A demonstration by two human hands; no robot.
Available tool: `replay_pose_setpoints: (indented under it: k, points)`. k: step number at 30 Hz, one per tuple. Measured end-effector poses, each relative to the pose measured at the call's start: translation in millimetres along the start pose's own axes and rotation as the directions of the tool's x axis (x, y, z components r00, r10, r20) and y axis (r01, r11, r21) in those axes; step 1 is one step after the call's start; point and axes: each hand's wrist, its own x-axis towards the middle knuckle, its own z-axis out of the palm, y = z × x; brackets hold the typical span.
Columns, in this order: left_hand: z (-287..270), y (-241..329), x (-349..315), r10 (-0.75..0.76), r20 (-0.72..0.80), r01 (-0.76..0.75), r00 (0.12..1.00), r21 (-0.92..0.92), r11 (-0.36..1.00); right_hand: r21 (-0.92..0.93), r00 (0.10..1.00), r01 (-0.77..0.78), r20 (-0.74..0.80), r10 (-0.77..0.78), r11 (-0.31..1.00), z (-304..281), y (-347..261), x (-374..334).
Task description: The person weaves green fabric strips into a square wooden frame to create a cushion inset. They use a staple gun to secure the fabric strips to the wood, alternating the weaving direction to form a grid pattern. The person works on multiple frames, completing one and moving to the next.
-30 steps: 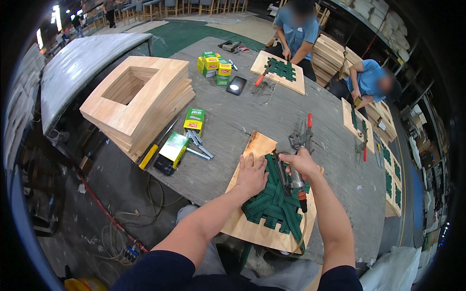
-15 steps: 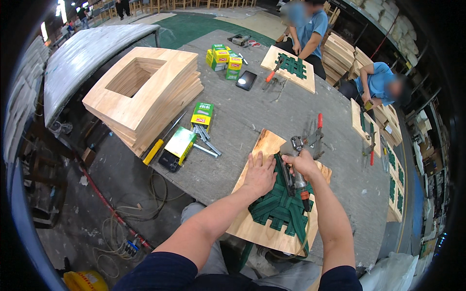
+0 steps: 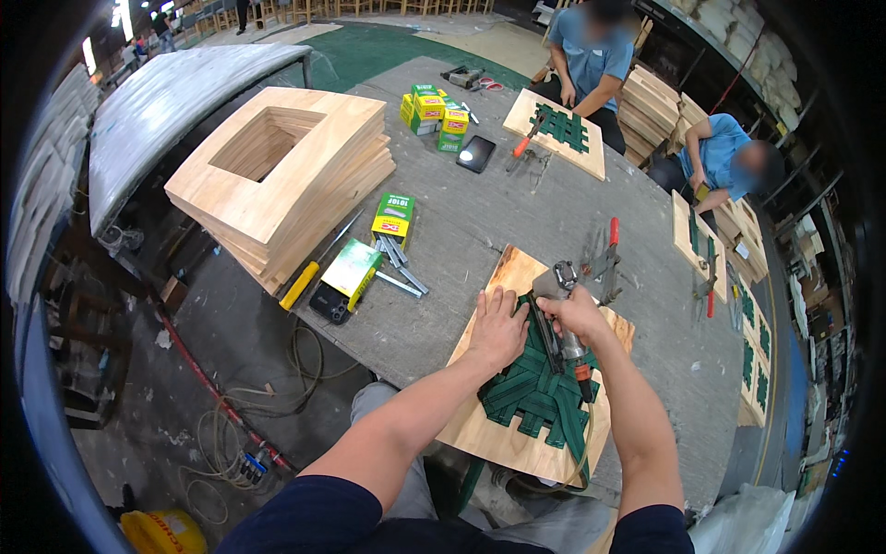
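A light wooden board (image 3: 461,427) lies in front of me, with dark green webbing straps (image 3: 519,399) woven and layered across its middle. My left hand (image 3: 499,334) rests flat on the board's left side, fingers stretched out and their tips near the strap edge. My right hand (image 3: 579,317) is wrapped around an air staple gun (image 3: 572,348) with a metal body and an orange-red hose fitting. The gun's long dark magazine lies over the straps, beside my left fingertips. Its nose is hard to make out against the webbing.
Red-handled pliers (image 3: 614,235) lie beyond the board. To the left are staple boxes (image 3: 395,212), loose staple strips (image 3: 399,282), a yellow-handled screwdriver (image 3: 300,285) and stacked frames (image 3: 332,175). A phone (image 3: 476,154) lies farther back. Two co-workers (image 3: 591,60) handle similar boards.
The view has shifted slightly, so the table's contents appear a little farther right. Both my hands and the staple gun keep nearly the same place on the board.
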Motion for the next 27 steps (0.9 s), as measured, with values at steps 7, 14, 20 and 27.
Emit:
replay_pose_setpoints:
  k: [7, 14, 20, 27]
  points:
    - [-2.3, -3.3, 0.5, -0.035, 0.016, 0.035, 0.999, -0.018, 0.999, 0.011, 0.998, 0.039, 0.044, -0.040, 0.999, 4.5, -0.9, -3.7]
    - [-4.3, -2.2, -3.3, -0.043, 0.045, 0.045, 0.998, -0.025, 0.999, -0.025, 0.999, 0.012, 0.053, -0.011, 1.000, 2.6, -3.2, -7.7]
    - [-5.5, -2.1, 1.1, -0.048, 0.038, 0.049, 0.998, -0.024, 0.999, -0.083, 1.000, 0.011, 0.007, -0.011, 0.996, 4.7, -0.4, -5.5]
    - [-3.7, 4.0, -2.1, -0.032, 0.051, 0.033, 0.998, -0.018, 0.999, -0.005, 1.000, 0.017, -0.003, -0.017, 1.000, -2.4, 12.4, -0.8]
